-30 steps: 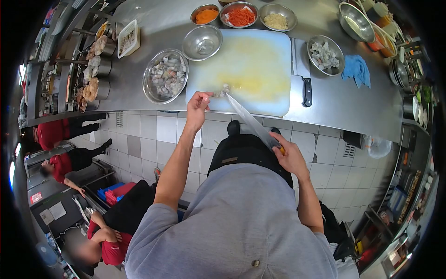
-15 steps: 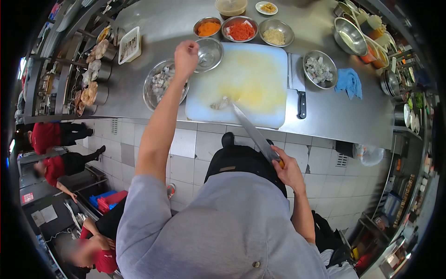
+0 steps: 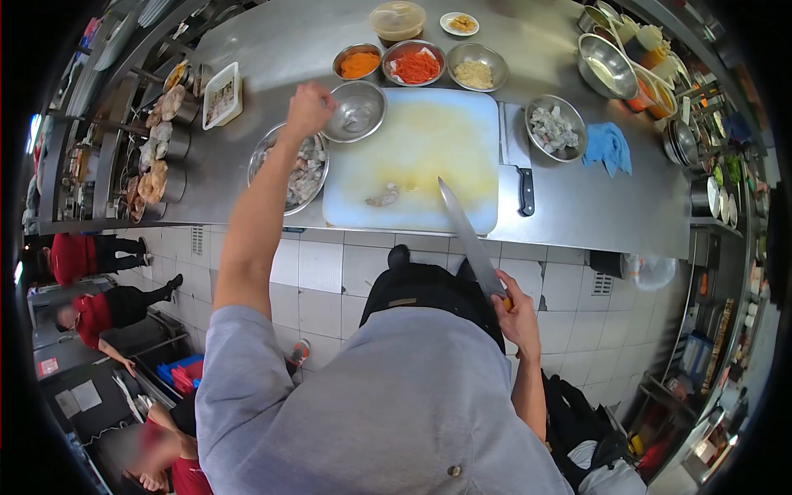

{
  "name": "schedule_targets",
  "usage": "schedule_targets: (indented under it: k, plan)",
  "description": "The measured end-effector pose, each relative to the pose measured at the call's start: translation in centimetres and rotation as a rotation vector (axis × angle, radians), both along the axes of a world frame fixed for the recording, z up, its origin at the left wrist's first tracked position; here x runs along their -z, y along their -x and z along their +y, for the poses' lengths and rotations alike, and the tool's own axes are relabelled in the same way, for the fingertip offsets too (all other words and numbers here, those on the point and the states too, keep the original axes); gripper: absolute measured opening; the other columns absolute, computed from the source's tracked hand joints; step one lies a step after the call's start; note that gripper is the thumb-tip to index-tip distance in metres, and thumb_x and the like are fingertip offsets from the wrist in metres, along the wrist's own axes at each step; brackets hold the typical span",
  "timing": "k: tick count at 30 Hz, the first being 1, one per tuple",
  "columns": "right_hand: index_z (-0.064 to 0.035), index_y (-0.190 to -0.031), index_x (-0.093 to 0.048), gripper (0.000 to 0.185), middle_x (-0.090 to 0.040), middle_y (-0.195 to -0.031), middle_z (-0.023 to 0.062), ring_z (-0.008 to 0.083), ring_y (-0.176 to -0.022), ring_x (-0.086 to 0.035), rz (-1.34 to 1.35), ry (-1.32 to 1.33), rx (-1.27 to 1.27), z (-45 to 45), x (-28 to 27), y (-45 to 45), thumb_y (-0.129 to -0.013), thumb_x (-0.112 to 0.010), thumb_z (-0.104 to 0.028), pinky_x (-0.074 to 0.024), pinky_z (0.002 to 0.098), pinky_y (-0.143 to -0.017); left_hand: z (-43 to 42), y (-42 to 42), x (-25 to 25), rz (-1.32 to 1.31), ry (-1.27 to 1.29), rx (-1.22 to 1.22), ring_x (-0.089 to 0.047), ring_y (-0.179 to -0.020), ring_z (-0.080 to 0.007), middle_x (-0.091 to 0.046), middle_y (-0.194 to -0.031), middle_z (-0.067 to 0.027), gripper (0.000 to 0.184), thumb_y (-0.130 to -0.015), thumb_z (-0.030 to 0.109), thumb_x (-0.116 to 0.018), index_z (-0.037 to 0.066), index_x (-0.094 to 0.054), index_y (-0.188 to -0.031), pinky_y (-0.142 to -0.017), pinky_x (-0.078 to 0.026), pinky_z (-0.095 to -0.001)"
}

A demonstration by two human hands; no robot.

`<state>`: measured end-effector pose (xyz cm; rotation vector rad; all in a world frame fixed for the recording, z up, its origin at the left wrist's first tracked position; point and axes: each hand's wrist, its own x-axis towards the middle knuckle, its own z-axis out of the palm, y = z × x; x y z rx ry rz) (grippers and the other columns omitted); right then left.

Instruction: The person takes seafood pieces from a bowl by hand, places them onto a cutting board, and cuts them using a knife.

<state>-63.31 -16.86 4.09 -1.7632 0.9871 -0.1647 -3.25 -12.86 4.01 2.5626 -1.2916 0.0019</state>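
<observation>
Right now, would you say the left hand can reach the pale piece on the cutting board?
Probably yes: nothing covers the pale piece, the left hand is nearby, and the knife is held apart from it.

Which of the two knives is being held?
The yellow-handled knife, in the right hand; the black-handled one lies on the counter beside the cutting board.

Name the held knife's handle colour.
Yellow handle, partly hidden by right hand; best in head view.

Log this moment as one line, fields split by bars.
right hand: holding yellow-handled steel knife | left hand: near round silver metal bowl | white rectangular cutting board: small greyish shrimp-like piece on top
</observation>
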Motion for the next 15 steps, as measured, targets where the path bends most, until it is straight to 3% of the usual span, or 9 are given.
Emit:
schedule_targets:
  k: [2,7,9,10,15]
  plan:
    - [-0.0111,-0.148,-0.061,0.05,-0.061,-0.079,0.0124,0.0192,-0.067,-0.048,0.013,0.021,-0.019,-0.1,-0.2,-0.4,-0.1,-0.071,-0.005,-0.0461,0.0317,-0.067,0.9,1.7,1.1,-0.057,0.059,0.045,-0.061,-0.126,-0.0362,-0.071,-0.122,-0.0134,0.009,-0.09,0.015,-0.076,0.013,-0.08,-0.097,-0.105,-0.049,-0.0547]
    - [-0.0055,-0.142,-0.063,0.044,-0.071,-0.084,0.0202,0.0259,-0.068,-0.061,-0.007,0.098,-0.053,-0.3,0.9,-0.8,-0.099,-0.073,-0.007,-0.0528,0.0353,-0.07,3.1,10.2,3.3,0.249,0.386,-0.013,-0.07,-0.097,-0.0391,-0.074,-0.095,-0.0167,0.014,-0.092,0.01,-0.07,0.007,-0.076,-0.104,-0.086,-0.056,-0.0478]
    - [-0.0056,-0.14,-0.065,0.042,-0.074,-0.094,0.0257,0.0399,-0.083,-0.07,0.034,0.098,-0.052,-0.3,0.3,-1.4,-0.099,-0.071,-0.007,-0.0567,0.0416,-0.077,4.9,14.3,6.0,0.325,0.444,-0.011,-0.069,-0.086,-0.0408,-0.073,-0.089,-0.0196,0.012,-0.093,0.008,-0.069,0.003,-0.075,-0.102,-0.078,-0.056,-0.0472]
    - [-0.0057,-0.139,-0.065,0.04,-0.075,-0.099,0.0284,0.0469,-0.09,-0.075,0.057,0.098,-0.053,-0.2,0.0,-1.7,-0.099,-0.07,-0.008,-0.0587,0.0447,-0.08,5.8,15.9,7.8,0.367,0.413,-0.016,-0.068,-0.088,-0.0389,-0.073,-0.091,-0.0174,0.012,-0.093,0.012,-0.072,0.004,-0.075,-0.102,-0.081,-0.054,-0.0473]
    - [-0.0067,-0.137,-0.067,0.038,-0.076,-0.098,0.0271,0.0478,-0.09,-0.074,0.035,0.155,-0.082,-0.2,-0.1,-3.1,-0.099,-0.07,-0.007,-0.0588,0.0462,-0.078,8.1,22.1,8.4,0.265,0.236,0.004,-0.067,-0.102,-0.0258,-0.07,-0.102,-0.008,0.033,-0.088,0.031,-0.088,0.008,-0.076,-0.11,-0.091,-0.047,-0.0421]
